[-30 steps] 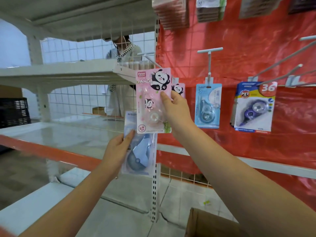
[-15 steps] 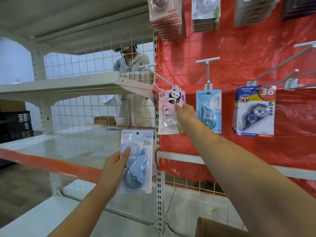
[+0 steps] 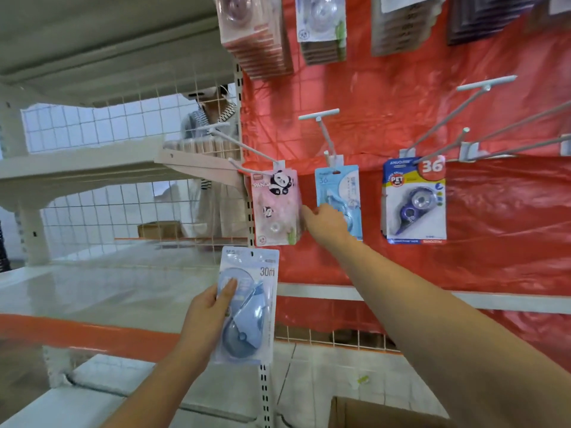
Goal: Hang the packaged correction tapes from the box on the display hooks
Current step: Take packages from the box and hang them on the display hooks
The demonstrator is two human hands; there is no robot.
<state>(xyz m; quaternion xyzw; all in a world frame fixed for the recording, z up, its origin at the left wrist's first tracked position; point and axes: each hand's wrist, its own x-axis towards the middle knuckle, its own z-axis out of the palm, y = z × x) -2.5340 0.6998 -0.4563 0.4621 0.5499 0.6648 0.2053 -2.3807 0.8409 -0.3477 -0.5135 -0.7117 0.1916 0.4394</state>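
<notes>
A pink panda correction-tape pack [image 3: 273, 208] hangs at the wall end of a white display hook [image 3: 244, 149]. My right hand [image 3: 327, 223] is stretched out beside it, fingertips at the pack's lower right edge and fingers loose, in front of a light-blue pack [image 3: 338, 186] on the neighbouring hook. My left hand [image 3: 207, 316] holds a blue "30m" correction-tape pack [image 3: 250, 307] upright below the pink one, thumb across its blister. A corner of the cardboard box [image 3: 370, 412] shows at the bottom edge.
A purple "36" pack [image 3: 414, 202] hangs further right, next to bare hooks [image 3: 448, 118]. Stacks of packs [image 3: 256, 32] hang above. A white and orange shelf [image 3: 92, 291] runs to the left. A person [image 3: 213, 168] stands behind the wire mesh.
My right hand carried the pink panda pack onto the hook, slid it back to the wall, then dropped from its top to its lower right edge. The left hand kept the blue pack.
</notes>
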